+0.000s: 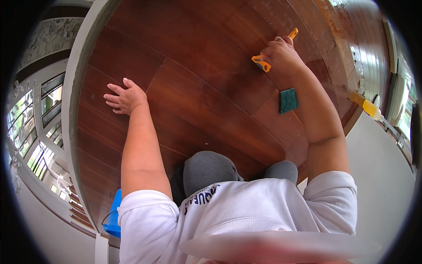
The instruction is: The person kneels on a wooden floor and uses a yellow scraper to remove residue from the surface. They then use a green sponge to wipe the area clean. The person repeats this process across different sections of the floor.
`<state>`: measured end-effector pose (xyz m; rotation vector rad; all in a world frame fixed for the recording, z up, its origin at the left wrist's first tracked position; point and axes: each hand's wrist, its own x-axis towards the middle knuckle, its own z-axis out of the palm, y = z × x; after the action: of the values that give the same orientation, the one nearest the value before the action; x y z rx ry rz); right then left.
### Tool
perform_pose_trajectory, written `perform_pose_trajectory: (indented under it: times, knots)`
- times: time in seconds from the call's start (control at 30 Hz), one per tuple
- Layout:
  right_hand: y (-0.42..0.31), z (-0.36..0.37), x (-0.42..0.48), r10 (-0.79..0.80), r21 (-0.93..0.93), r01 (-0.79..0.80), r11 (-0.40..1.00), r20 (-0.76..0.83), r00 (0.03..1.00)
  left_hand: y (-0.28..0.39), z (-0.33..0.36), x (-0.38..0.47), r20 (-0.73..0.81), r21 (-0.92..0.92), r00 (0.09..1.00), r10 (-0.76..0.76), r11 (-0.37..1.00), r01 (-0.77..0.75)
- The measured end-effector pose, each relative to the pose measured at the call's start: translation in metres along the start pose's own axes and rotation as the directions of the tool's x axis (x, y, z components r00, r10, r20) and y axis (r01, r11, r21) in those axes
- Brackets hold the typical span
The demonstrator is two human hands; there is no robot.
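My right hand (282, 54) grips the handle of a yellow scraper (261, 63), whose wide head is at the wooden floor (197, 99), in the upper right. A dark green scouring pad (288, 100) lies on the boards just below that hand, beside my forearm. On the left, my left hand (127, 98) is held with its fingers spread over the boards and holds nothing; whether its palm presses on the floor I cannot tell. My knees, in grey trousers, are at the bottom centre.
A blue bucket (113, 217) with a wire handle stands at the lower left, partly hidden by my sleeve. A yellow bottle (371, 109) is at the right near a pale wall (379, 158). Boards at the upper right look wet. A pale raised edge (71, 99) bounds the floor on the left.
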<state>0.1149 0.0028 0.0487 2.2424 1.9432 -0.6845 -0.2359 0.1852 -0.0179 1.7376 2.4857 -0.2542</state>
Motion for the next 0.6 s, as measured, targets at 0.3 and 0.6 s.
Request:
perform_pose_trajectory:
  times: [0.3,0.6]
  knots:
    - [-0.0067,-0.0040,0.0011,0.022,-0.208,-0.054,0.977,-0.150,0.988,0.0012,-0.0019,-0.0011,0.003,-0.007,1.000,0.007,1.000,-0.007]
    - [-0.0116,-0.0072,0.0006,0.279,-0.044,-0.286,0.957,-0.121,0.953,-0.0002,-0.0013,-0.0027,0.009,-0.007,1.000,-0.007,1.000,0.007]
